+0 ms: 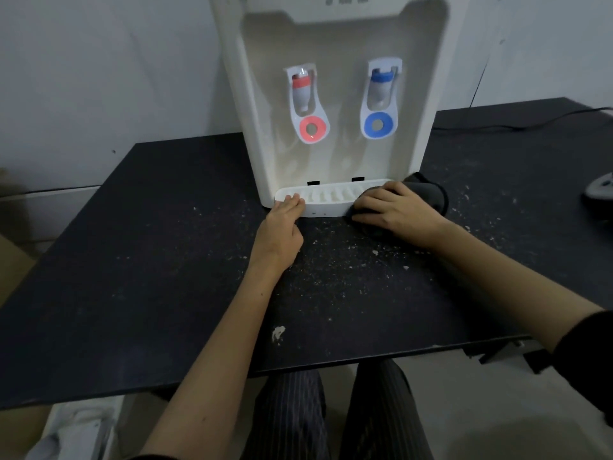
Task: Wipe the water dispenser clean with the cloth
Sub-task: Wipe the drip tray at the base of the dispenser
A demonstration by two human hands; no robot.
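Note:
A white water dispenser (335, 38) stands at the back of the black table (132, 260), with a red tap (306, 104) on the left and a blue tap (379, 101) on the right. Its white drip tray (326, 200) juts out at the bottom. My left hand (282, 224) rests on the tray's left end, fingers straight over the rim. My right hand (394, 210) presses a dark grey cloth (431, 194) against the tray's right end, fingers spread on top of it. Part of the cloth is hidden under the hand.
White specks and crumbs litter the table in front of the dispenser. A black cable (517, 122) runs along the back right. A grey object (600, 190) sits at the right edge. The white wall is close behind the dispenser.

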